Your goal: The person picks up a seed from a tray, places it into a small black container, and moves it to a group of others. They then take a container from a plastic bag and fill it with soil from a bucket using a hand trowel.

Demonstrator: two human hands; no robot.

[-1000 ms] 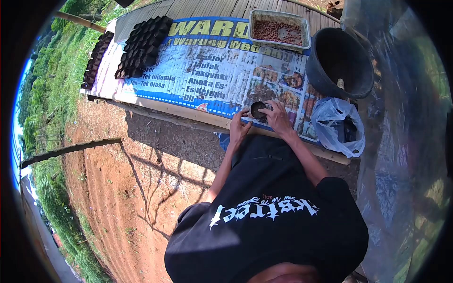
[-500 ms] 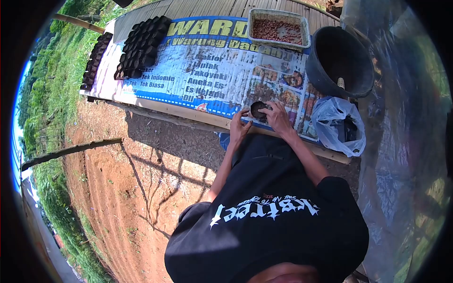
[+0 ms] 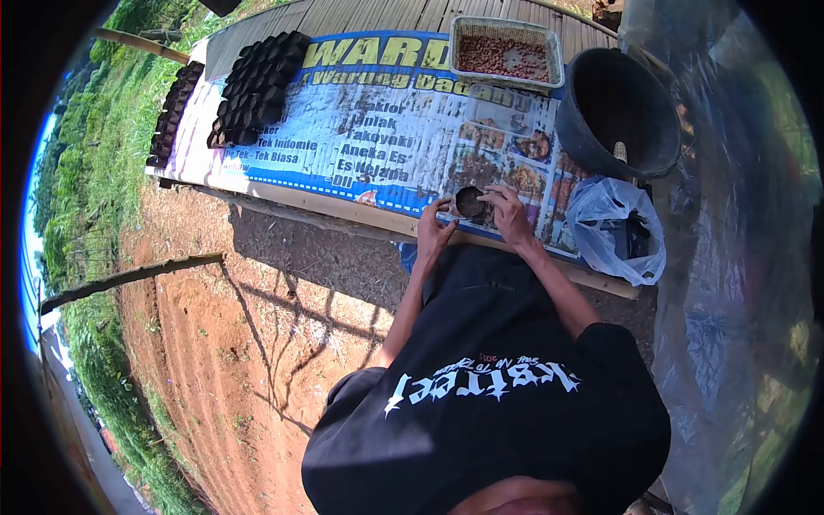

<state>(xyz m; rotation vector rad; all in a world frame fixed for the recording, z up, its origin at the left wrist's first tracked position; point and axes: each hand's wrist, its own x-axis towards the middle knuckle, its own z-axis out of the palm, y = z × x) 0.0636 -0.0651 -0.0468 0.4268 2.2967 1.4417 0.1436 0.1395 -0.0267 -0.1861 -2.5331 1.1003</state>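
Observation:
A small round black seedling bag (image 3: 470, 203) holds dark soil and stands on the printed banner at the table's near edge. My left hand (image 3: 434, 227) curls at its left side, fingertips and thumb against or very near its wall. My right hand (image 3: 512, 216) comes from the right, its fingers drawn together at the bag's right rim. Whether anything small lies between those fingertips is too fine to tell. Soil crumbs are scattered on the banner just beyond the bag.
Many filled black seedling bags (image 3: 257, 86) stand at the table's left, with another row (image 3: 176, 112) farther left. A pale rectangular tray (image 3: 506, 81) of reddish seeds lies at the back. On the right are a black bucket (image 3: 592, 129) and a clear plastic bag (image 3: 601, 236).
My right hand has drawn back slightly from over the seedling bag to its right rim, so more soil shows. My left hand stays beside the bag.

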